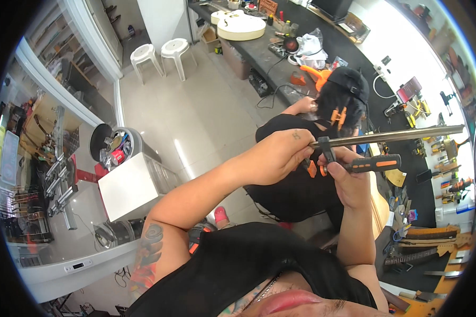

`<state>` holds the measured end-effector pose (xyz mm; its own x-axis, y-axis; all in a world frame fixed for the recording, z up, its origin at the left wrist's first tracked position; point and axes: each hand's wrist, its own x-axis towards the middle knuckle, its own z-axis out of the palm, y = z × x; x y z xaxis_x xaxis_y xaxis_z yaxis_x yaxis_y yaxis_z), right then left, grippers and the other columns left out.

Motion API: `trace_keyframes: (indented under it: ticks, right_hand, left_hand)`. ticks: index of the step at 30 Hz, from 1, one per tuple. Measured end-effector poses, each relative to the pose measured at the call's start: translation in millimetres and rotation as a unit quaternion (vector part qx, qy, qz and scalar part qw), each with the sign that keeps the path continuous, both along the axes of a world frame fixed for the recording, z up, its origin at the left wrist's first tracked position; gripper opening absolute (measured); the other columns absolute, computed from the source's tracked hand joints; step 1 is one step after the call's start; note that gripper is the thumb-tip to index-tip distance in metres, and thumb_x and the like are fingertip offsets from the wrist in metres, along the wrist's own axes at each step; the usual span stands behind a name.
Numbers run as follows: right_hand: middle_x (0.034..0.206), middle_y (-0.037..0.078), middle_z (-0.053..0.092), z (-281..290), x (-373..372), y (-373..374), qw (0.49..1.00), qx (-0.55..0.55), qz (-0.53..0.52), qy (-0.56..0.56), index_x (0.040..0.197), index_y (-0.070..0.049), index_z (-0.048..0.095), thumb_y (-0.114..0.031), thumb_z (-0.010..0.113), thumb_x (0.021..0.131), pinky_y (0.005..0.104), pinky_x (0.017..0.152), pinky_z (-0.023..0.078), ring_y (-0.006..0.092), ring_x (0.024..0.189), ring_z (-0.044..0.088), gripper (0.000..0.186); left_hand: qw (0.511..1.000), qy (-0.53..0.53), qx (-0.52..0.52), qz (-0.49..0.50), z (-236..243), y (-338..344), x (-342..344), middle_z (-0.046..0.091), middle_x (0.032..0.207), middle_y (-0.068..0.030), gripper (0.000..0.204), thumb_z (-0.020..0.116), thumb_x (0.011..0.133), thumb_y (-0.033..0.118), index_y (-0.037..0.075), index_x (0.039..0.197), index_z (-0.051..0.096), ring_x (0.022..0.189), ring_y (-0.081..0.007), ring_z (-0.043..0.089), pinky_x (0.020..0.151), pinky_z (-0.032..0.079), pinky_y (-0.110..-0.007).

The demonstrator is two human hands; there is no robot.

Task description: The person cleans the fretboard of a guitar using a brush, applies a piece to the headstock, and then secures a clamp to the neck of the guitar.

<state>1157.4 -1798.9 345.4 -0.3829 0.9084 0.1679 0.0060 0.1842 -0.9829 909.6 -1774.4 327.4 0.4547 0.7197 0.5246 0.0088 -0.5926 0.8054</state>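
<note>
A bar clamp with a long metal bar (402, 135) is held up in front of me, its bar stretching off to the right. My left hand (291, 150) is closed around the bar's left end. Beside it, my right hand (350, 177) grips the clamp at its black sliding jaw, the thumb near an orange pad. The clamp's black and orange handle (378, 163) sticks out to the right, past my right fingers. Below the clamp, an orange tip (312, 169) shows between my hands.
A person in black with a dark cap (349, 84) bends over the dark workbench (238, 63) just beyond my hands. A cream guitar body (241, 27) lies at its far end. Guitar necks (431, 245) and tools crowd the right. White stools (174, 48) and a bin (135, 140) stand left.
</note>
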Motion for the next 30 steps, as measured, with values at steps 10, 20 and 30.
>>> trace_keyframes:
  ticks: [10, 20, 30]
  right_hand:
    - [0.102, 0.005, 0.066, -20, -112, -36, 0.962, -0.136, 0.085, 0.223, 0.121, 0.003, 0.068, -0.029, 0.059, 0.11, 0.0302, 0.082, 0.045, 0.0129, 0.093, 0.057, 0.035]
    - [0.084, -0.004, 0.053, -32, -99, -31, 0.993, -0.082, 0.064, 0.057, 0.096, -0.003, 0.066, -0.03, 0.056, 0.108, 0.0248, 0.068, 0.035, 0.0057, 0.077, 0.041, 0.031]
    - [0.083, 0.001, 0.068, -95, -188, 81, 0.983, -0.149, 0.096, -0.048, 0.095, 0.0, 0.071, -0.028, 0.064, 0.107, 0.0272, 0.068, 0.047, 0.0082, 0.076, 0.059, 0.032]
  left_hand:
    - [0.994, 0.004, -0.1, -0.041, -13, -42, -92, 0.059, 0.09, -0.0098, 0.018, 0.049, 0.114, 0.015, 0.0, 0.107, 0.057, 0.072, -0.0199, 0.065, 0.065, 0.054, -0.035]
    - [0.955, -0.056, -0.292, -0.011, -99, -89, -99, 0.067, 0.102, -0.0073, 0.023, 0.047, 0.116, 0.017, 0.001, 0.115, 0.063, 0.079, -0.0144, 0.068, 0.071, 0.059, -0.031]
    - [0.883, -0.027, -0.461, -0.082, -147, 20, -169, 0.067, 0.132, -0.0054, 0.037, 0.054, 0.115, 0.04, 0.006, 0.128, 0.062, 0.112, -0.0162, 0.062, 0.098, 0.057, -0.036]
